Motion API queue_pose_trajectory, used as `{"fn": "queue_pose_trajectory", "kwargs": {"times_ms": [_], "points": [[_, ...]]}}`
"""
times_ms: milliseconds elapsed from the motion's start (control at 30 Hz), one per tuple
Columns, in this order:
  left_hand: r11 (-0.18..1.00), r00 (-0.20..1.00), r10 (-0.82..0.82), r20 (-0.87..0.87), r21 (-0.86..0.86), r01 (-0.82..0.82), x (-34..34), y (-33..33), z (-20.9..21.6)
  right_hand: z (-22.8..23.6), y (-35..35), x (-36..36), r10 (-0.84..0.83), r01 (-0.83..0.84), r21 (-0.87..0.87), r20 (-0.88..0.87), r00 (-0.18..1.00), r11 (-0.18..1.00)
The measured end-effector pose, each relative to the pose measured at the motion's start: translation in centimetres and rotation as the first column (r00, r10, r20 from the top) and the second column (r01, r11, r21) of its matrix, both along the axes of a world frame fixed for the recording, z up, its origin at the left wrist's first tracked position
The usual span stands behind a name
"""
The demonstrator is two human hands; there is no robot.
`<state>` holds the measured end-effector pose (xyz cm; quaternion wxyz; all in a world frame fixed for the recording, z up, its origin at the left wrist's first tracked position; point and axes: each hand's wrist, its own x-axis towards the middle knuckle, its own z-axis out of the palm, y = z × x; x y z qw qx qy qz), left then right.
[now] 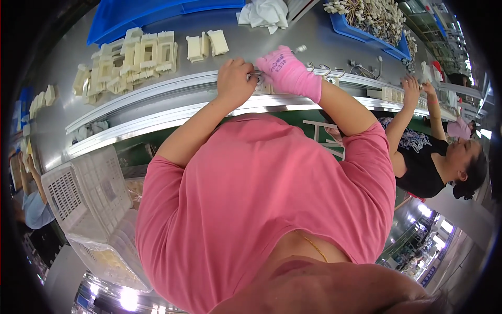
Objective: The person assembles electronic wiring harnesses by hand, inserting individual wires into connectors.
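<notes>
My bare left hand [236, 81] is over the metal rail track [178, 85], its fingers curled in. Beside it my right hand [292, 74], in a pink glove, has its fingers bent toward the left fingertips. Both hands meet above a cream plastic part [262, 88] lying between the rails. A small shiny bit shows at the left fingertips; what either hand grips is too hidden to name. Thin wires [321, 69] curl up just right of the glove. Beyond it lies a small white connector [300, 48].
Cream plastic frames [149, 52] stand grouped at left, with loose cream pieces [218, 42] nearer. Behind are a blue tray [157, 11], a white cloth [266, 14] and a blue bin [366, 36] of wired connectors. White crates [89, 183] stand lower left. A co-worker [418, 157] works at right.
</notes>
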<state>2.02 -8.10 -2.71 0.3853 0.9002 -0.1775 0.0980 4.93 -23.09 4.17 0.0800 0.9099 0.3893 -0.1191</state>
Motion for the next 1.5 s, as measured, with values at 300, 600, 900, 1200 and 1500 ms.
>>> {"fn": "queue_pose_trajectory", "kwargs": {"times_ms": [300, 600, 900, 1200, 1500], "points": [[0.999, 1.0, -0.002, -0.002, 0.046, 0.002, -0.6, 0.2, 0.4, 0.4, -0.1, -0.4, -0.012, 0.01, -0.064, -0.042, 0.999, 0.998], [0.998, 0.999, -0.033, 0.026, 0.062, 0.031, -0.1, 0.1, -0.1, -0.8, -0.5, 0.3, -0.027, 0.032, 0.123, -0.047, 0.999, 0.992], [0.994, 0.993, -0.108, 0.038, 0.039, 0.107, -0.2, -0.1, 0.5, -1.9, -14.1, 4.5, -0.681, 0.533, 0.517, 0.142, 0.718, 0.67], [0.987, 0.989, -0.148, -0.001, 0.068, 0.148, -0.6, -2.1, 0.4, -12.0, -31.8, 8.5, -0.904, 0.904, -0.076, -0.118, 0.411, 0.421], [0.98, 0.955, -0.197, -0.222, -0.073, 0.185, 0.4, -2.2, 1.1, -12.5, -32.0, 10.1, -0.655, 0.669, -0.231, 0.148, 0.741, 0.706]]}}
